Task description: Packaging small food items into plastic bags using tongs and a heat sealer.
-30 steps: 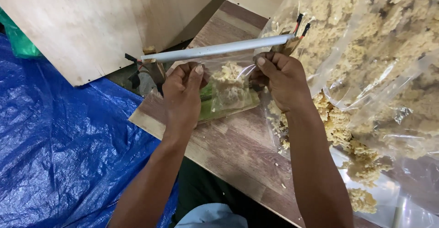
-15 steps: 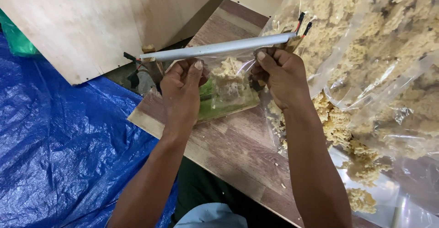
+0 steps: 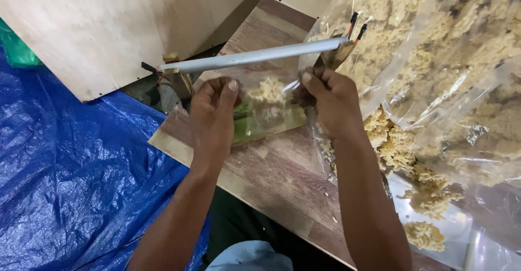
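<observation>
My left hand (image 3: 213, 116) and my right hand (image 3: 331, 100) pinch the two top corners of a small clear plastic bag (image 3: 268, 108) holding a clump of pale dry noodle-like snack and a green label. The bag hangs between the hands, just below a long grey bar (image 3: 255, 57) that runs across on wooden posts, with red and black wires at each end. The bag's mouth lies close under the bar; whether it touches is not clear.
Large clear bags full of the same pale snack (image 3: 450, 59) pile up at the right. Loose pieces (image 3: 423, 233) lie on the wooden board (image 3: 271, 173). A blue tarp (image 3: 70, 178) covers the left, and plywood panels (image 3: 97, 26) stand behind.
Both hands with the small bag have shifted slightly up and left beneath the bar; the bag looks blurred from movement.
</observation>
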